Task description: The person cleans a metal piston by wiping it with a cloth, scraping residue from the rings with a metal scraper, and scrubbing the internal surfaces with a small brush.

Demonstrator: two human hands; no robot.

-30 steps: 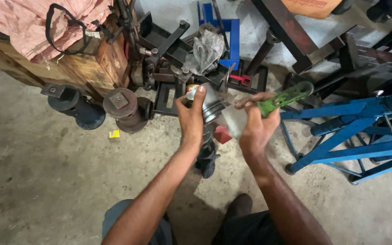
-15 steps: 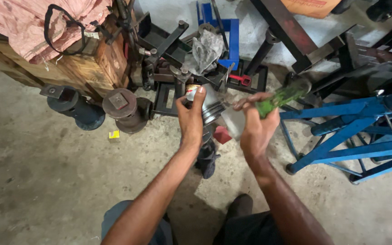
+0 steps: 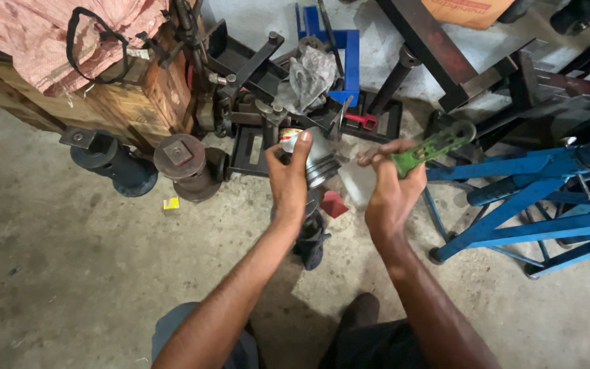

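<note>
Left hand [image 3: 288,181] fingers grip a metal piston [image 3: 317,158] above the floor; right hand [image 3: 392,195] fingers clamp a green-handled tool [image 3: 431,147], now tilted slightly higher, blade still at the piston.

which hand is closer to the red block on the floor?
Left. The left hand grips the metal piston almost directly above the red block; the right hand, holding the green tool, sits further off to its right.

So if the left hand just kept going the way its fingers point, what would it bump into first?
The left hand points up and away, already gripping a grey metal cylinder. Beyond that, probably the crumpled grey rag on the black metal frames, though depth is hard to judge.
</note>
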